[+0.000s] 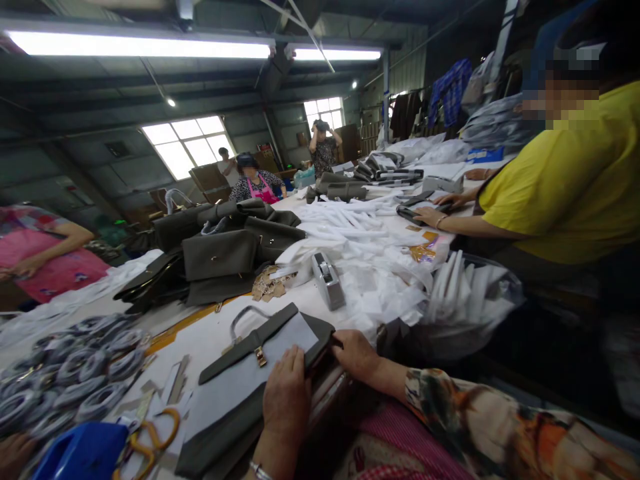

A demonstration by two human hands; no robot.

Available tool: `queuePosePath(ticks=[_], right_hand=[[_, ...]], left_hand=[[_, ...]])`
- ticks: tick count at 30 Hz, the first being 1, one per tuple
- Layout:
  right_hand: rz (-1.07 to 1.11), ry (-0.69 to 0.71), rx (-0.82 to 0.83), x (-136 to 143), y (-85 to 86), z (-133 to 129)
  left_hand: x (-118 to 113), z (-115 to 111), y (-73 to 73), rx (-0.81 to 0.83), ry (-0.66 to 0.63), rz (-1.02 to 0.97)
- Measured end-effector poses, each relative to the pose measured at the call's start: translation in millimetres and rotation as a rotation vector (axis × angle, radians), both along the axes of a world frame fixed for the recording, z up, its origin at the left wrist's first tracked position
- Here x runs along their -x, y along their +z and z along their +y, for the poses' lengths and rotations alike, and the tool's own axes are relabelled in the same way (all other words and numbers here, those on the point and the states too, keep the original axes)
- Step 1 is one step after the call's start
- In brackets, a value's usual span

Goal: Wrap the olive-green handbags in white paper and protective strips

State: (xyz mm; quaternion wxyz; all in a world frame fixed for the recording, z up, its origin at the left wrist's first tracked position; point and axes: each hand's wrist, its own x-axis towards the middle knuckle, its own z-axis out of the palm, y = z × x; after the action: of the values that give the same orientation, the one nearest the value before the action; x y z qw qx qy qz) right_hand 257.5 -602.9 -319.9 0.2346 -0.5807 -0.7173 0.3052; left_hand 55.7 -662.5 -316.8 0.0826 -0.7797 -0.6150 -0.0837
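Note:
A dark olive handbag (227, 427) lies flat at the near table edge. A grey sheet (240, 383) covers its front, under a flap strap with a gold clasp (261, 357) and a plastic-wrapped handle (243, 316). My left hand (286, 395) lies on the bag's near side, fingers pressing onto the grey sheet. My right hand (356, 353), in a flowered sleeve, grips the bag's right end at the table edge.
Nearby on the table (205, 337) are a tape dispenser (327, 280), white paper strips (370, 260), stacked dark bags (225, 250), wrapped coils (75, 373), orange-handled scissors (153, 433) and a blue object (80, 453). A person in yellow (565, 180) works at the right, others further back.

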Motion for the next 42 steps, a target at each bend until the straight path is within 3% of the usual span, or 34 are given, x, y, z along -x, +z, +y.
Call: queuePosePath(ticks=[10, 18, 20, 24, 27, 30, 38, 40, 42], right_hand=[[-0.029, 0.000, -0.015, 9, -1.6, -5], [-0.013, 0.031, -0.205, -21, 2.7, 2], [-0.010, 0.153, -0.354, -25, 4.6, 4], [-0.073, 0.537, -0.671, -21, 6.0, 19], [-0.161, 0.746, -0.735, -14, 5.3, 37], [-0.203, 0.846, -0.711, -9, 0.8, 49], [0.008, 0.678, -0.622, -2, -18.0, 36], [0.102, 0.607, -0.480, -4, -12.7, 32], [0.187, 0.423, -0.207, -7, -3.8, 31]], left_hand=[[0, 2, -1.0, -0.002, -0.001, 0.045], [-3, 0, -5.7, -0.058, -0.027, 0.101], [-2, 0, -9.3, -0.086, -0.041, 0.119], [0, 1, -15.5, -0.154, -0.078, 0.128], [1, 1, -17.8, -0.208, -0.109, 0.134], [0, 1, -19.4, -0.252, -0.121, 0.154], [-5, -1, -20.5, -0.295, -0.111, 0.213], [-5, -2, -19.6, -0.298, -0.102, 0.208], [-6, -3, -18.9, -0.298, -0.089, 0.198]])
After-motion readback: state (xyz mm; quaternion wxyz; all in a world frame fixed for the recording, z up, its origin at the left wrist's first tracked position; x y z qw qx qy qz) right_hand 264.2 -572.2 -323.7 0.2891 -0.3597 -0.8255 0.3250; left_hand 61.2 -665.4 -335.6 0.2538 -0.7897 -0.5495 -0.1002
